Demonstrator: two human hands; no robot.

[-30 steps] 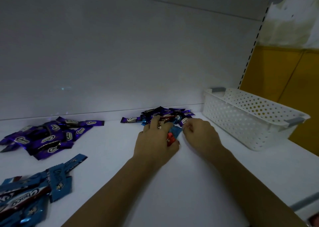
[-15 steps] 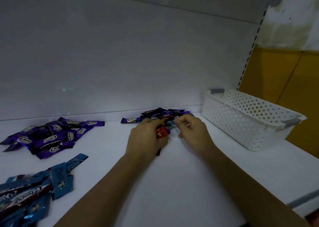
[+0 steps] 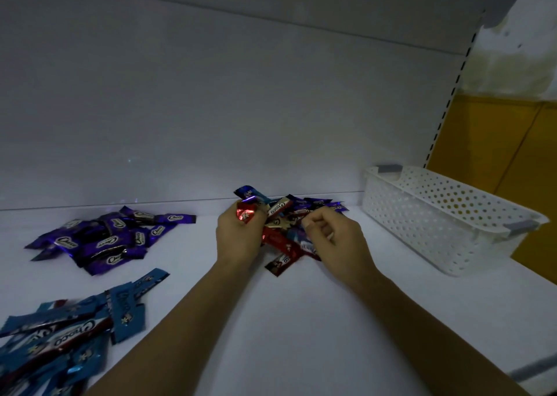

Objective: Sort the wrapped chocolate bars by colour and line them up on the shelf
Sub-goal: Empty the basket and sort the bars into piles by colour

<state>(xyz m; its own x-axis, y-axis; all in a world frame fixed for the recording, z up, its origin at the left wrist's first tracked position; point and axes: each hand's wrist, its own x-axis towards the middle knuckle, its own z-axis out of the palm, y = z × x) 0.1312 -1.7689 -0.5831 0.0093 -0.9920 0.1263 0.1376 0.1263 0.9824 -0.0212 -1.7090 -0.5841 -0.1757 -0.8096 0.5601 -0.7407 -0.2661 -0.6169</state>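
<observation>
White shelf (image 3: 301, 335) carries a perforated basket (image 3: 437, 215). Mixed bar pile (image 3: 281, 240) just left of basket, purple pile (image 3: 105, 239) farther left, blue pile (image 3: 75, 329) farthest left.

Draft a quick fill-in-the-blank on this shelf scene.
1. The far-left pile holds only ____ bars.
2. The near-left pile is mainly ____ wrappers.
3. The basket stands on the person's ____ side.
4. The red bar is gripped by the ____ hand.
Missing: purple; blue; right; left.
</observation>
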